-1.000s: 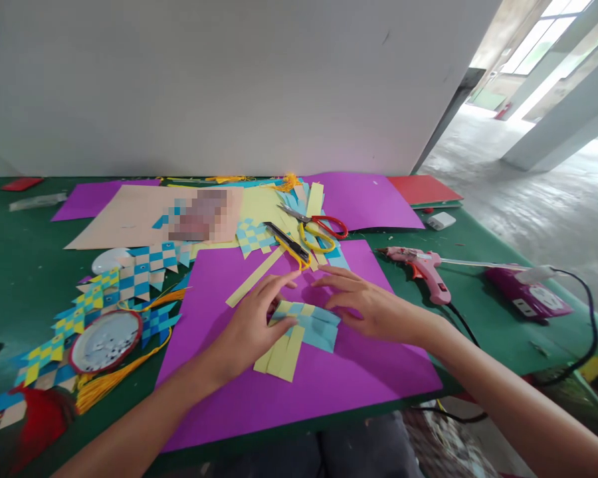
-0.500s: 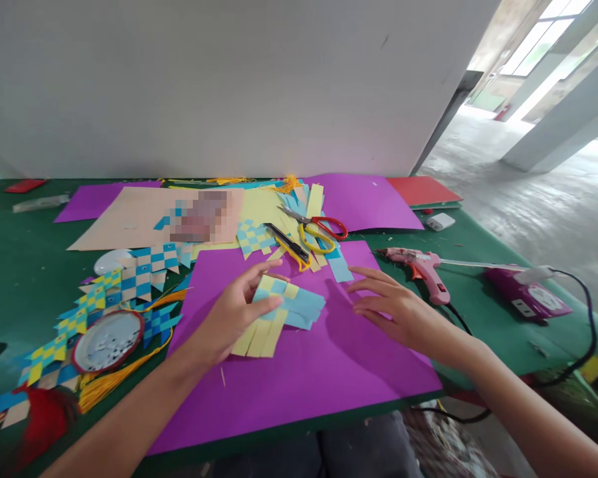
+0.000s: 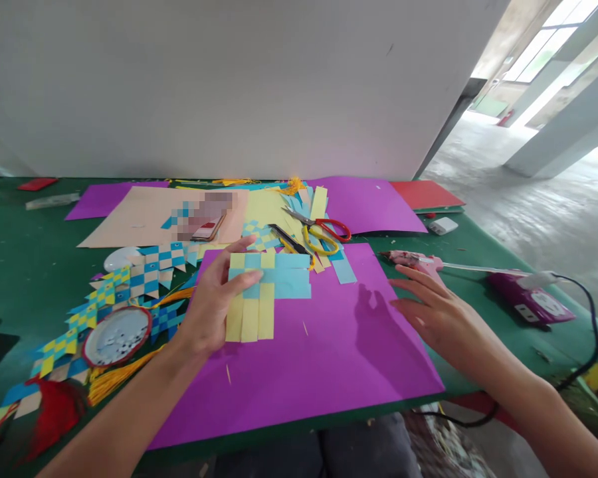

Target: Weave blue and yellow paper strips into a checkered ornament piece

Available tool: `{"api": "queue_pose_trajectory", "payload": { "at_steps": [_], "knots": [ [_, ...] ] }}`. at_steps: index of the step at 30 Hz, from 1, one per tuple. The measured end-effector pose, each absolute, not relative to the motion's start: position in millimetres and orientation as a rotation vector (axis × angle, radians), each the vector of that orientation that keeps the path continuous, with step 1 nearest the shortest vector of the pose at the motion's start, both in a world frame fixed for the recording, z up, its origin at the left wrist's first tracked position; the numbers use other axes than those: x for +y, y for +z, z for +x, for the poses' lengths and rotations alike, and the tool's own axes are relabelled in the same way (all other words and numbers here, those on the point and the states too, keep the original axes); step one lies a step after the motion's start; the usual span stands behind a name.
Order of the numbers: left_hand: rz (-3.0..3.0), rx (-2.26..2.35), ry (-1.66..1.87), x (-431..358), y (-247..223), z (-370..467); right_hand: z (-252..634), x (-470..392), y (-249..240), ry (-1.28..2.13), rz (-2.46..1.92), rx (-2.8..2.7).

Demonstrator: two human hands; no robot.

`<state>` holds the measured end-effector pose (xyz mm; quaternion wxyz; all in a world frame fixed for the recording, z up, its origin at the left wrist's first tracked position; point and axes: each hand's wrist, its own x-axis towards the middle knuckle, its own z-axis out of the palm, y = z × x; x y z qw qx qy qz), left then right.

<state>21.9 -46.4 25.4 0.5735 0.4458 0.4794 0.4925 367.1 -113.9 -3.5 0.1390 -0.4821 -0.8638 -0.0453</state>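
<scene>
While your L hand (image 3: pixel 212 299) pinches the woven paper piece (image 3: pixel 269 293) (3 yellow strips (image 3: pixel 250 322) hanging) over the L side of the near purple sheet (image 3: pixel 339 358), your R hand (image 3: pixel 441 318) is apart, fingers spread, near 1 glue gun (image 3: pixel 412 258). Far ctr.: 1 pr. scissors (image 3: pixel 313 222), 1 cutter (image 3: pixel 289 240). Purple box (image 3: pixel 505 290) at R: markings unreadable. Vs. 0.5 s ago: piece squared up, R hand farther right.

Both hands (image 3: pixel 210 302) are bare, with slender fingers (image 3: pixel 421 280), and the forearms (image 3: pixel 134 398) are uncovered. Dark grey trousers (image 3: pixel 371 448) cover the legs (image 3: pixel 269 463).
</scene>
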Motion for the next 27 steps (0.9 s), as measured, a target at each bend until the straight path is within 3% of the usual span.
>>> {"api": "queue_pose_trajectory", "payload": {
  "at_steps": [5,12,27],
  "knots": [
    [1.185,1.066,1.131,-53,18,26,332,-114,16,-0.071,-1.532,-2.174],
    [1.419,1.0,0.991,-60,12,28,258,-92,20,0.887,-1.259,-1.829],
    [1.671,1.129,0.823,-64,19,35,233,-82,26,1.086,-1.437,-1.879]
  ]
}}
